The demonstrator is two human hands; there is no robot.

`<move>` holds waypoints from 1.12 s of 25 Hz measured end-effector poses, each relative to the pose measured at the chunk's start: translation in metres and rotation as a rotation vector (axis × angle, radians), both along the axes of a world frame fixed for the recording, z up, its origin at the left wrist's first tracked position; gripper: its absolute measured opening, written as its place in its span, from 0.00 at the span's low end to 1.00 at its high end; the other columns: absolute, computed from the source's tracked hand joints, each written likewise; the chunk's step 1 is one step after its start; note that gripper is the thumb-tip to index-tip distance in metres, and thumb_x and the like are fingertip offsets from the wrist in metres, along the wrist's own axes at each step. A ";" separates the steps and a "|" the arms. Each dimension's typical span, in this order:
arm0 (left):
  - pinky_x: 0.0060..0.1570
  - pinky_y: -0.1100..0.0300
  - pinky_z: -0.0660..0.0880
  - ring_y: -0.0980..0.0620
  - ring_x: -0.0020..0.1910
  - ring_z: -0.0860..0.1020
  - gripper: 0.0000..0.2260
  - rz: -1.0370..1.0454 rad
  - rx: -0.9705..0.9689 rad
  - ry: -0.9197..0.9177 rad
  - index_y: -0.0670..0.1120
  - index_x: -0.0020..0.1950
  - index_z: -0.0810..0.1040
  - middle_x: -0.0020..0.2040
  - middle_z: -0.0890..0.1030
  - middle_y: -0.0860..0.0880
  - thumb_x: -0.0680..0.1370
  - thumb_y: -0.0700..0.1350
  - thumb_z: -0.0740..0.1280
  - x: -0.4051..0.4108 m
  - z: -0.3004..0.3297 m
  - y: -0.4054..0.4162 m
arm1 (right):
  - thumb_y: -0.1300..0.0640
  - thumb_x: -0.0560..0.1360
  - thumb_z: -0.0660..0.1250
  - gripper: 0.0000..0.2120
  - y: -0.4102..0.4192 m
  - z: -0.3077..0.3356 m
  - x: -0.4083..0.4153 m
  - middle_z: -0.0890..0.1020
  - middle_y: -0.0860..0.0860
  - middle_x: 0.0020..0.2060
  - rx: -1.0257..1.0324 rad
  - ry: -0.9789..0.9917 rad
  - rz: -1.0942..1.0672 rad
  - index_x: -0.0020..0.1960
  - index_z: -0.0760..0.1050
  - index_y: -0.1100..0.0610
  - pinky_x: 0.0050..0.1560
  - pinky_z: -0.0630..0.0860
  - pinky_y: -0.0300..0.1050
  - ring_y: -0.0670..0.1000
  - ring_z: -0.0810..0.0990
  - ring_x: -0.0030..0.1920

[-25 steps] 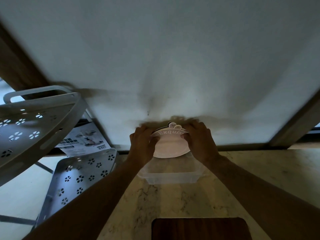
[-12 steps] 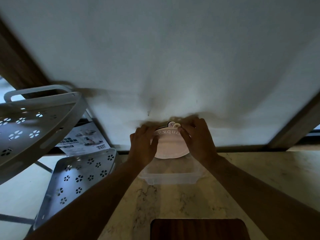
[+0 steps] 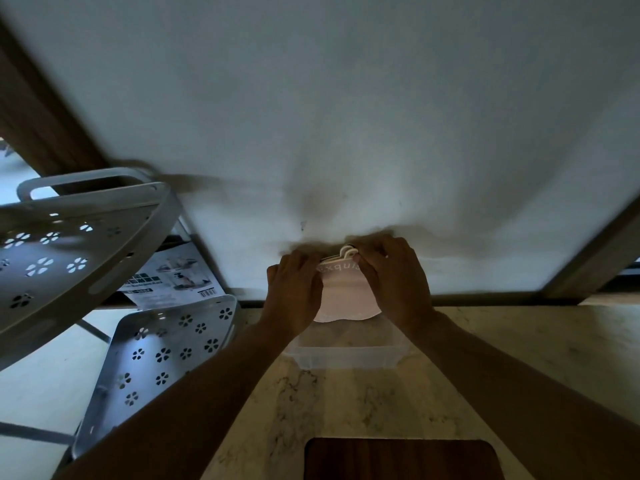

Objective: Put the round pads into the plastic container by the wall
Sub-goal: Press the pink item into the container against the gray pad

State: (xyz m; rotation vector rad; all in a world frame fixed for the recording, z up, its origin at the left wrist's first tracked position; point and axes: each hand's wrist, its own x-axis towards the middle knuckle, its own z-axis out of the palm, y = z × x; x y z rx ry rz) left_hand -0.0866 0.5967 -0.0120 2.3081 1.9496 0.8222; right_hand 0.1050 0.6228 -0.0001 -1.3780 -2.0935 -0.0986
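Note:
A pale pink round pouch (image 3: 344, 299) with white lettering near its top is held upright above the clear plastic container (image 3: 346, 356), which stands on the marble counter against the white wall. My left hand (image 3: 294, 289) grips the pouch's left top edge and my right hand (image 3: 394, 278) grips its right top edge, fingers pinched at the opening. A small tab sticks up between my fingers. No loose round pads can be seen; the pouch's inside is hidden.
A white perforated shelf rack (image 3: 69, 244) leans at the left, with a lower tray (image 3: 156, 358) and a printed leaflet (image 3: 173, 275) behind it. A dark wooden board (image 3: 398, 459) lies at the counter's near edge. Wooden frames run along both sides of the wall.
Both hands have closed in along the pouch's top edge, fingers now nearer its middle. The pouch stays over the container.

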 end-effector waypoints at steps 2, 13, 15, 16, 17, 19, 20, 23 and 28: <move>0.56 0.49 0.69 0.44 0.59 0.73 0.16 -0.007 -0.005 0.035 0.47 0.64 0.73 0.61 0.76 0.44 0.76 0.41 0.64 0.001 0.001 -0.001 | 0.52 0.78 0.64 0.15 -0.003 -0.003 -0.003 0.81 0.54 0.55 -0.018 0.002 -0.017 0.65 0.75 0.51 0.54 0.78 0.53 0.58 0.77 0.57; 0.53 0.51 0.66 0.44 0.58 0.72 0.16 0.013 -0.037 0.054 0.46 0.61 0.73 0.61 0.76 0.45 0.74 0.36 0.65 0.002 0.001 0.002 | 0.57 0.73 0.71 0.23 0.002 -0.004 0.020 0.76 0.57 0.63 -0.268 0.001 0.159 0.67 0.73 0.57 0.63 0.72 0.53 0.58 0.72 0.65; 0.54 0.52 0.65 0.45 0.58 0.72 0.15 0.010 -0.039 0.031 0.45 0.61 0.73 0.60 0.77 0.45 0.75 0.36 0.65 0.003 0.004 0.001 | 0.60 0.73 0.71 0.20 0.003 0.000 0.021 0.77 0.57 0.62 -0.289 0.007 0.148 0.64 0.74 0.59 0.63 0.71 0.50 0.58 0.74 0.63; 0.54 0.52 0.65 0.44 0.57 0.72 0.14 0.004 -0.034 0.012 0.45 0.60 0.74 0.59 0.77 0.44 0.75 0.35 0.65 0.002 0.007 0.000 | 0.59 0.74 0.71 0.19 0.004 0.003 0.020 0.77 0.56 0.61 -0.290 0.010 0.151 0.63 0.75 0.59 0.60 0.70 0.46 0.57 0.75 0.61; 0.54 0.51 0.66 0.43 0.56 0.73 0.13 -0.009 -0.025 -0.011 0.44 0.59 0.74 0.58 0.77 0.43 0.75 0.35 0.64 0.001 0.011 -0.002 | 0.59 0.74 0.71 0.17 0.004 0.005 0.021 0.78 0.56 0.59 -0.282 0.014 0.158 0.62 0.75 0.58 0.56 0.70 0.44 0.57 0.75 0.58; 0.52 0.50 0.67 0.42 0.54 0.73 0.12 -0.056 0.021 -0.041 0.42 0.58 0.75 0.55 0.77 0.41 0.76 0.35 0.63 -0.004 0.018 -0.006 | 0.57 0.75 0.69 0.15 0.002 0.009 0.024 0.78 0.56 0.56 -0.244 0.022 0.174 0.61 0.75 0.57 0.51 0.69 0.44 0.57 0.76 0.54; 0.51 0.50 0.67 0.42 0.54 0.73 0.11 -0.077 0.053 -0.042 0.42 0.58 0.75 0.55 0.77 0.41 0.76 0.35 0.63 -0.006 0.020 -0.007 | 0.56 0.76 0.69 0.14 0.001 0.011 0.025 0.78 0.55 0.54 -0.215 0.028 0.175 0.60 0.75 0.57 0.49 0.69 0.44 0.57 0.76 0.53; 0.52 0.49 0.68 0.41 0.55 0.73 0.12 -0.053 0.062 -0.044 0.42 0.59 0.75 0.56 0.76 0.40 0.76 0.35 0.62 -0.005 0.020 -0.001 | 0.57 0.76 0.68 0.14 0.001 0.008 0.024 0.78 0.56 0.54 -0.174 0.053 0.162 0.61 0.75 0.58 0.50 0.70 0.44 0.57 0.75 0.53; 0.53 0.50 0.67 0.41 0.58 0.72 0.16 -0.034 -0.036 0.012 0.44 0.61 0.75 0.59 0.76 0.42 0.74 0.33 0.63 0.002 0.006 0.009 | 0.61 0.74 0.70 0.16 0.000 -0.007 0.019 0.78 0.58 0.59 -0.245 0.038 0.149 0.61 0.76 0.60 0.56 0.74 0.51 0.59 0.75 0.58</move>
